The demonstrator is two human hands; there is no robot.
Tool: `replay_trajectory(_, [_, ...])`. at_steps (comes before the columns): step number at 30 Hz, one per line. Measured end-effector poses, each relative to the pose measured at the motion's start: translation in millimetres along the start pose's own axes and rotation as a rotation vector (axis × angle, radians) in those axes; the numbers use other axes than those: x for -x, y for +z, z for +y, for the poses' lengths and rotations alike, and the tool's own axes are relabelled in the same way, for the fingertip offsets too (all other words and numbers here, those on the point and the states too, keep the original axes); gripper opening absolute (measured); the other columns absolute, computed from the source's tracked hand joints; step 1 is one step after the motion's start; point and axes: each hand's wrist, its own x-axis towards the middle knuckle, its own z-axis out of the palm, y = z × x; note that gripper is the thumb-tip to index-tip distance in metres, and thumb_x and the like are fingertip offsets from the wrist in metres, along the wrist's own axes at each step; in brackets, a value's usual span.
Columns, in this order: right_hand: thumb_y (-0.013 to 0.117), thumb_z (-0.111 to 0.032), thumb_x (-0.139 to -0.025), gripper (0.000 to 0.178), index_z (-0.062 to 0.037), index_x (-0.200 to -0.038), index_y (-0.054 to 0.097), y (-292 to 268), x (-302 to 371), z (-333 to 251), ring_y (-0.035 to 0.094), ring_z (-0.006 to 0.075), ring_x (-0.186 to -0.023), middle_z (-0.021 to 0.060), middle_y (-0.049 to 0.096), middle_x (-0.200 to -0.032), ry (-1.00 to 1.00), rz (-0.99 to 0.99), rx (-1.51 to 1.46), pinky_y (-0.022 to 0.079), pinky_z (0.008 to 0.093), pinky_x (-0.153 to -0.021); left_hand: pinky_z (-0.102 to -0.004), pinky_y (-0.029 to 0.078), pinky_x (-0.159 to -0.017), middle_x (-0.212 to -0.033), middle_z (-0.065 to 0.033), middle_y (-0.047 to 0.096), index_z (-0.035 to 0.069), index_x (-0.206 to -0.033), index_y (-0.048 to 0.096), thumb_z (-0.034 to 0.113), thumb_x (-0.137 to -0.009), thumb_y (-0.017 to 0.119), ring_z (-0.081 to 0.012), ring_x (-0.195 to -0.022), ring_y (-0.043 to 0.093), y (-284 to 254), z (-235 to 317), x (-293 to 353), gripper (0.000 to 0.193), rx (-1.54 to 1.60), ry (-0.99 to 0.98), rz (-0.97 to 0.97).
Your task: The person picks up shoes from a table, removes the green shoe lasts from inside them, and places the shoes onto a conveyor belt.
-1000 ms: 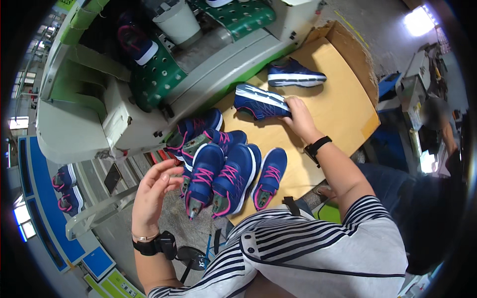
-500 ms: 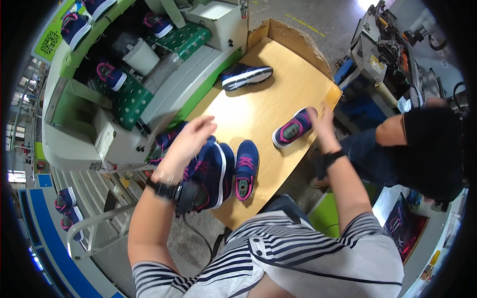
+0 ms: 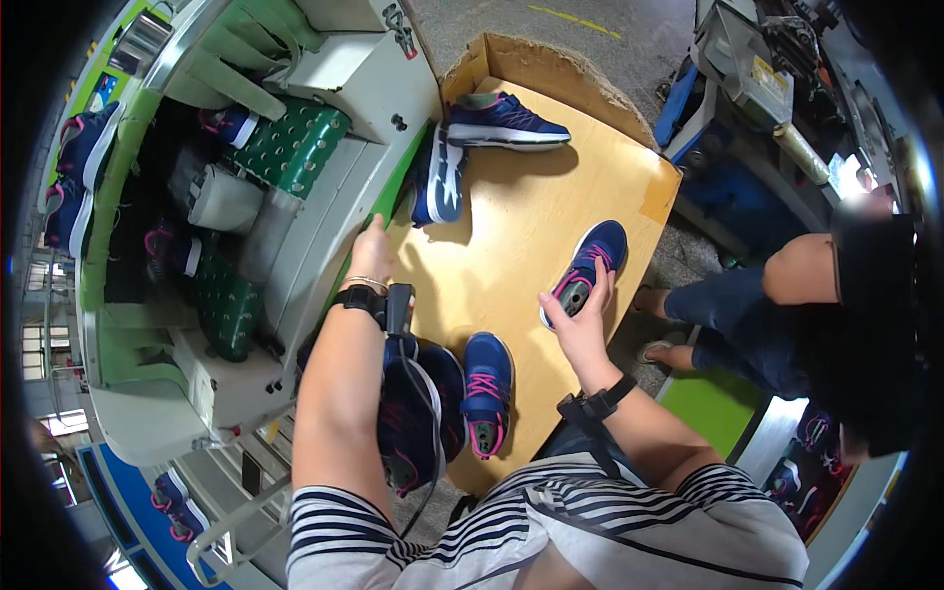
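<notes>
My right hand (image 3: 587, 329) is around the heel end of a navy sneaker (image 3: 600, 246) with pink laces, thumb on one side and fingers on the other. This sneaker sits upright near the right edge of the wooden tabletop (image 3: 511, 265). My left hand (image 3: 370, 254) is at the green edge strip of the white machine; its fingers are foreshortened, so their closure is unclear. Beyond it a sneaker (image 3: 439, 182) lies tipped with its white sole showing, beside an upright sneaker (image 3: 506, 123) at the back. Closer to me stands another sneaker (image 3: 487, 388).
More sneakers (image 3: 408, 423) cluster at the near left, partly behind my left forearm. A white machine (image 3: 324, 177) with green perforated pads borders the left. Torn cardboard (image 3: 560, 74) walls the far edge. A person (image 3: 733, 305) stands at the right by a green board (image 3: 713, 388).
My left hand has moved to the machine's green edge. Two sneakers now show at the back instead of one. My right hand has shifted round to the heel of the right-hand sneaker. The view has shifted.
</notes>
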Motion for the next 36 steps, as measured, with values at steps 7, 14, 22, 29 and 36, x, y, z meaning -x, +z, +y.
replay_trajectory(7, [0.067, -0.004, -0.079, 0.083, -0.0072, -0.151, 0.027, -3, -13, 25, 0.024, 0.0428, -0.144, 0.0275, 0.024, -0.154, -0.141, 0.012, -0.014, 0.02, 0.0483, -0.118, -0.0352, 0.046, -0.089, -0.127, -0.0125, 0.061, -0.005, -0.142, 0.04, 0.035, -0.083, 0.081, -0.0221, -0.111, 0.059, 51, -3, 0, 0.082, -0.277, 0.42, -0.36])
replay_trajectory(14, [0.071, -0.005, -0.078, 0.09, -0.0061, -0.153, 0.021, -7, -14, 30, 0.026, 0.0422, -0.144, 0.0254, 0.024, -0.155, -0.161, -0.002, 0.077, 0.022, 0.046, -0.119, -0.036, 0.043, -0.099, -0.124, -0.0215, 0.049, -0.005, -0.143, 0.027, 0.026, -0.07, 0.088, -0.0269, -0.112, 0.052, 138, -29, 20, 0.1, -0.387, 0.753, 0.233])
replay_trajectory(22, [0.071, -0.004, -0.077, 0.084, -0.0046, -0.15, 0.028, -27, -13, 36, 0.027, 0.0434, -0.142, 0.0271, 0.025, -0.155, -0.157, -0.094, -0.017, 0.022, 0.0484, -0.117, -0.0344, 0.043, -0.103, -0.136, -0.0215, 0.049, 0.004, -0.152, 0.016, 0.006, -0.082, 0.068, -0.0278, -0.121, 0.055, 45, -21, 56, 0.087, -0.598, 0.58, -0.326])
replay_trajectory(29, [0.072, -0.003, -0.078, 0.081, -0.0036, -0.148, 0.031, -30, -12, 33, 0.028, 0.0428, -0.14, 0.0241, 0.026, -0.156, -0.186, -0.175, 0.103, 0.022, 0.0485, -0.116, -0.04, 0.052, -0.084, -0.1, -0.0213, 0.07, -0.005, -0.114, 0.065, 0.029, -0.094, 0.065, -0.0297, -0.096, 0.068, 68, 86, 52, 0.04, -0.929, 0.785, -0.252])
replay_trajectory(36, [0.071, -0.002, -0.08, 0.081, -0.0016, -0.148, 0.028, -34, -19, 30, 0.025, 0.0465, -0.142, 0.0266, 0.023, -0.156, -0.206, -0.209, 0.019, 0.022, 0.0499, -0.117, -0.0361, 0.042, -0.105, -0.138, -0.0251, 0.053, -0.002, -0.137, 0.051, 0.04, -0.081, 0.079, -0.0331, -0.125, 0.054, 188, 123, -47, 0.075, -0.971, 0.807, -0.277])
